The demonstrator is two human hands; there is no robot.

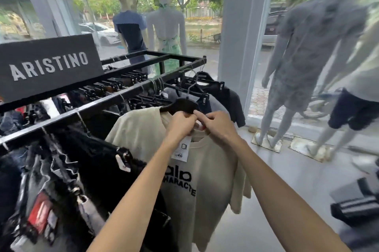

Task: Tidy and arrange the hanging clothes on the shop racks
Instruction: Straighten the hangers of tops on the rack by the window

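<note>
A cream T-shirt (207, 171) with black lettering hangs on a black hanger (180, 106) in front of the black metal rack (114, 96). My left hand (181, 123) grips the shirt's collar just under the hanger. My right hand (217, 125) pinches the collar beside it, fingertips meeting the left hand. A white price tag (182, 150) dangles below my left hand. Dark garments (67, 169) hang on the rack to the left, and grey and black tops (223, 96) hang behind the cream shirt.
A black ARISTINO sign (49, 65) sits on the rack top. Mannequins stand along the window: two at the back (131, 30), two at the right (303, 51) on floor plates. A white pillar (242, 26) rises behind the rack. Folded dark items (356, 204) lie at the right edge.
</note>
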